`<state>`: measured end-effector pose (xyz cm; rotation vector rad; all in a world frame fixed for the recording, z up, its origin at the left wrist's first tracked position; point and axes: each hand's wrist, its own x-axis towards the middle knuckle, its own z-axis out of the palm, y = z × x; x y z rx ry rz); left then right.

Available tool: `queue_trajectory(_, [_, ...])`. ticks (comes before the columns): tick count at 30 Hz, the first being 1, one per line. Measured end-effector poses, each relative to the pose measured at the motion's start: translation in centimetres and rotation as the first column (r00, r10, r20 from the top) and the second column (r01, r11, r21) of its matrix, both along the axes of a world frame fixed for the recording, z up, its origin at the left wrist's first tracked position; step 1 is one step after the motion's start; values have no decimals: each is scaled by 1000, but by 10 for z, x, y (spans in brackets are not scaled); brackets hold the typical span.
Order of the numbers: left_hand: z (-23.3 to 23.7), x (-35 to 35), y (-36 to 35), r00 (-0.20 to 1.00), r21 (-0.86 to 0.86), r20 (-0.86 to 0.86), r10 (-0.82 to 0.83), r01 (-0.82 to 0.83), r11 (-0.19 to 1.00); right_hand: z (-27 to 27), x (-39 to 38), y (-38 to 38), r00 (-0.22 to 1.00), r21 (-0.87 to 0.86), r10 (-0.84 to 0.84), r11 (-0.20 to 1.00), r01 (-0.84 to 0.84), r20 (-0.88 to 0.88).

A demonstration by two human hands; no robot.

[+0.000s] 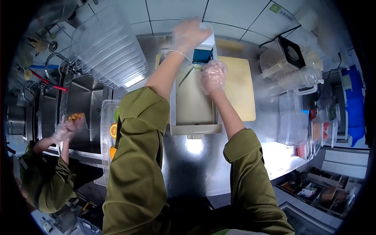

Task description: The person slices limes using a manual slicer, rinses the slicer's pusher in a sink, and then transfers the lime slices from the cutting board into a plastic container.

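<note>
A white-and-beige countertop device that looks like a slicer (196,129) stands in the middle, with a long shallow tray and a blue panel (201,56) near its far end. My left hand (191,34), in a clear plastic glove, is bent over the white top at that far end; its palm side is hidden. Beside the blue panel, my gloved right hand (214,75) is closed above the tray's right edge. A small green piece (198,68) shows at its fingertips; anything deeper in the fist is hidden. Left of it, a thin metal strip or blade (186,76) lies slanted.
A yellow cutting board (237,90) lies right of the device. Stacked clear containers (107,47) and a bin of fruit (105,133) stand left, beside sinks (84,113). A co-worker's gloved hands (66,131) hold small yellowish items there. A clear pitcher (293,80) lies right.
</note>
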<state>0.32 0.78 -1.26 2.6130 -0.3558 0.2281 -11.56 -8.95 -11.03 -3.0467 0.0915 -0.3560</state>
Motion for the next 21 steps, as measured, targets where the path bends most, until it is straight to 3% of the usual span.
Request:
queue_trajectory(3, [1,-2,-2,1000,-15,-12,15,-15,1000,-2,1,-2,996,13,90,996,-90,-28])
queue_trajectory(6, [0,-2,-1,1000,-5,-4,11,-11,1000,-17,3,-9,978,33,109,993,-117,177])
queue_trajectory(15, [4,-2,0,999,-4,-36,3,-3,1000,3,7,-6,991,30,134,990,-134,-1])
queue_trajectory(18, [4,0,0,998,-14,-54,-14,13,1000,21,-2,-7,984,112,136,986,-124,-112])
queue_trajectory(21, [0,3,-1,1000,-29,-10,-29,28,999,21,-47,-13,927,244,5,964,-104,375])
